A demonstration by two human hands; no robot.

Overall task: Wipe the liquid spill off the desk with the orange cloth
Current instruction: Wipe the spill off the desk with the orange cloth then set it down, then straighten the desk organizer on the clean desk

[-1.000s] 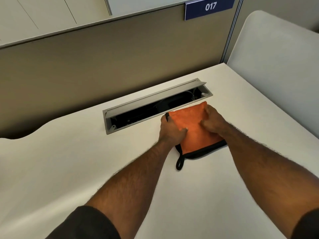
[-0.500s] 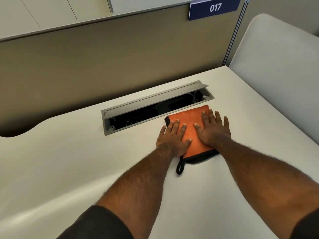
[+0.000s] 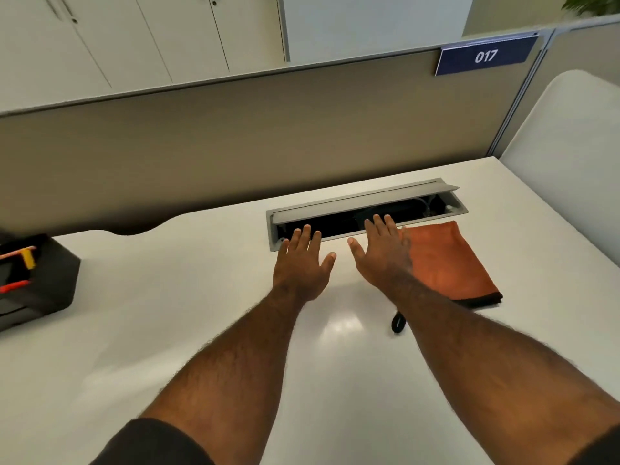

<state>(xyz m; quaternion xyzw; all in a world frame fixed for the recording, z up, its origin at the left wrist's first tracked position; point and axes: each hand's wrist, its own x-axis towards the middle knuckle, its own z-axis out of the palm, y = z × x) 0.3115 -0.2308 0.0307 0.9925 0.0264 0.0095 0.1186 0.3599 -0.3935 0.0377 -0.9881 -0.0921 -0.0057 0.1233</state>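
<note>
Both hands are spread flat and hold nothing: the left hand [image 3: 302,263] and right hand [image 3: 382,256] hover side by side, fingers extended, near the open cable tray [image 3: 365,209] in the white desk [image 3: 167,313]. Folded, the orange cloth [image 3: 446,263] lies on the desk just right of the right hand. No spill is discernible.

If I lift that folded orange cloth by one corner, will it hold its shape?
Probably not. The folded orange cloth with black trim lies flat in soft layers, so it likely droops and unfolds. It looks light, and could slide on the glossy white desk if pushed.
</note>
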